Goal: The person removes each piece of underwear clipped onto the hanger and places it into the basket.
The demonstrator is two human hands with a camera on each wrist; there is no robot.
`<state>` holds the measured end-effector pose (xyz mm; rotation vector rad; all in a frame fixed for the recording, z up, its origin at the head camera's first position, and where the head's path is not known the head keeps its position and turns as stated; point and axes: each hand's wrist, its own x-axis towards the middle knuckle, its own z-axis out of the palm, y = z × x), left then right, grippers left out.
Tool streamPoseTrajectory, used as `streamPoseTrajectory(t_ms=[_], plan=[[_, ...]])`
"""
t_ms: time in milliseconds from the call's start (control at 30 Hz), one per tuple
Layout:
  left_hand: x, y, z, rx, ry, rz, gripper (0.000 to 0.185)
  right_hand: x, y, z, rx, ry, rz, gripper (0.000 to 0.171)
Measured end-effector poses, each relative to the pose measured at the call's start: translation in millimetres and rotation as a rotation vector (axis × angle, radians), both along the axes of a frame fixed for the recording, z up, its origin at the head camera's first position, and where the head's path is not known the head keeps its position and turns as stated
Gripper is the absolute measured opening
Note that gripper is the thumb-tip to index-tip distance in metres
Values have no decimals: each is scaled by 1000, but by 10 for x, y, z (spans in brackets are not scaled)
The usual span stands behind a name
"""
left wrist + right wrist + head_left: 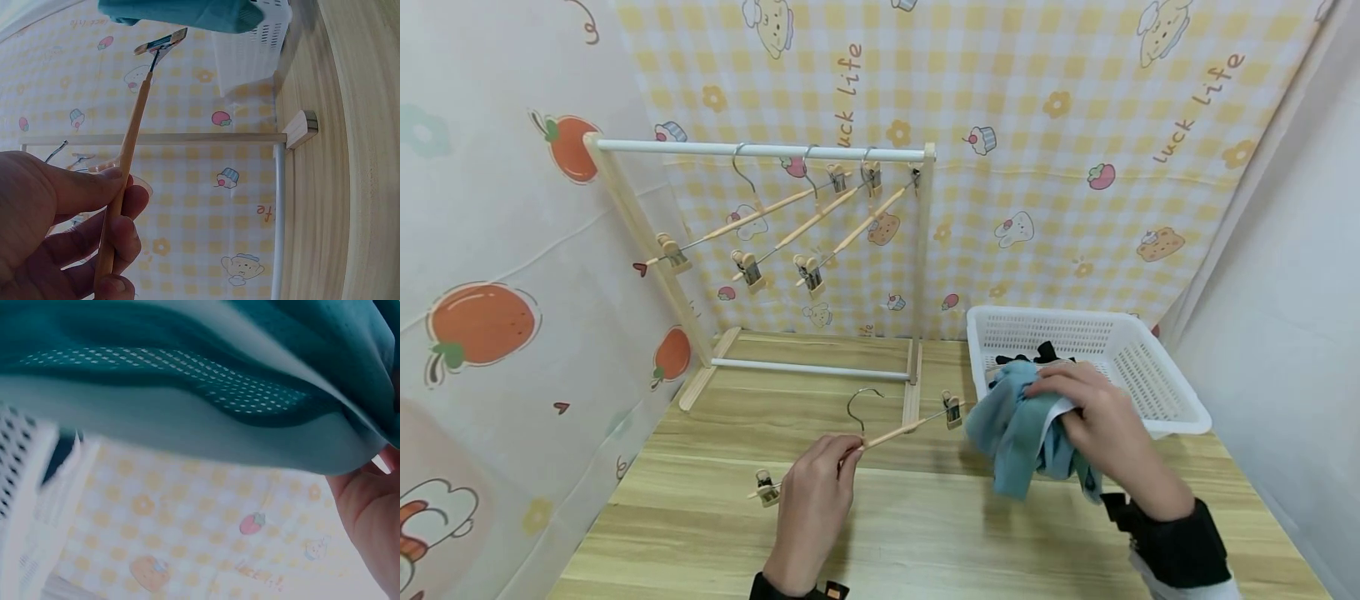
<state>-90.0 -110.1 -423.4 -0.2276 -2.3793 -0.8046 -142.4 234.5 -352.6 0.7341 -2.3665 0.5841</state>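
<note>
- Two hands at work above the wooden table (925, 533), each gripping one thing.
- Left hand (814, 500): fingers and thumb pinched round the slim wooden bar of a clip hanger (880, 437), close under its wire hook.
- Hanger's long axis slanting up and to the right from those fingers; far metal clip (953, 410) just beside the cloth, near clip (767, 487) hanging left of the knuckles.
- From the left wrist view: same round pale bar (128, 162) running away from the fingertips, clip at its end just under the cloth's edge.
- Right hand (1105, 433): fingers curled over a bunched teal garment (1015, 433), held off the tabletop, right of the hanger's far clip.
- Right hand the nearer to the cloth, left hand the nearer to the bar; clip and cloth almost touching, contact hard to tell.
- Garment soft, limp, folded on itself, with a fine mesh lining (187, 381) on its inner face.
- White perforated plastic basket (1150, 367) behind the right fingers, dark cloth inside.
- Beyond the left fingers, a wooden rack (760, 150) with white rail, bearing three more clip hangers.
</note>
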Motion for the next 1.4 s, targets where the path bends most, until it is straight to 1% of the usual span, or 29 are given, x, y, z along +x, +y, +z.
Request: streamPoseTrajectory(t_ms=[167, 333, 500, 700, 833, 933, 1133, 1267, 1400], plan=[[2, 8, -21, 0, -2, 2, 16, -124, 154, 213, 1, 36, -14, 50], [6, 10, -38, 3, 0, -3, 15, -329, 278, 372, 5, 64, -22, 46], [15, 16, -54, 2, -32, 5, 14, -562, 422, 476, -15, 33, -62, 40], [14, 12, -59, 4, -43, 5, 13, -850, 614, 562, -25, -35, -114, 37], [19, 16, -56, 10, -35, -1, 13, -1030, 754, 569, -5, -59, -150, 34], [24, 20, -59, 9, -23, -6, 13, -1148, 859, 534, 13, -60, -170, 33], [18, 27, -64, 7, -13, -10, 13, -1298, 992, 436, 58, -85, -194, 32], [12, 30, -70, 2, -9, -13, 13, -1350, 1044, 375, 86, -161, -202, 31], [9, 32, -74, 3, -11, -16, 12, -1387, 1067, 344, 152, -308, -194, 31]])
